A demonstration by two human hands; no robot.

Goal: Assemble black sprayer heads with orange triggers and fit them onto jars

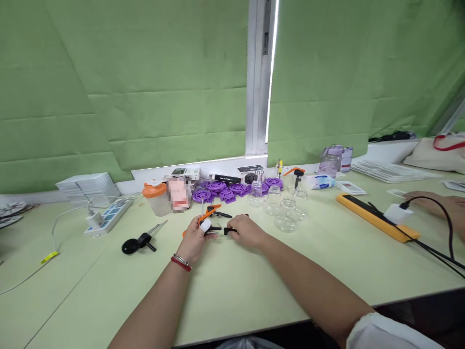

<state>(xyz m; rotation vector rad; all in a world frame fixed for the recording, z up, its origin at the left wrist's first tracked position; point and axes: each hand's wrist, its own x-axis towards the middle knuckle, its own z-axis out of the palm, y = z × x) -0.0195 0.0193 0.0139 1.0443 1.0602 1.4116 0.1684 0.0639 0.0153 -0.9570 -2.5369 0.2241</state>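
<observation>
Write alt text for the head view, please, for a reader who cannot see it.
Two bare hands meet at the middle of a pale green table: the left hand and the right hand each pinch small black parts, next to an orange piece. Behind them lie purple discs and clear jars; another person's hand rests at the far right.

Table [254, 286] pale green; blinds [145, 87] green. Purple discs [225, 190] at 12 o'clock, orange power strip [378, 218] at 2, orange-lidded cup [155, 198] at 11.
</observation>
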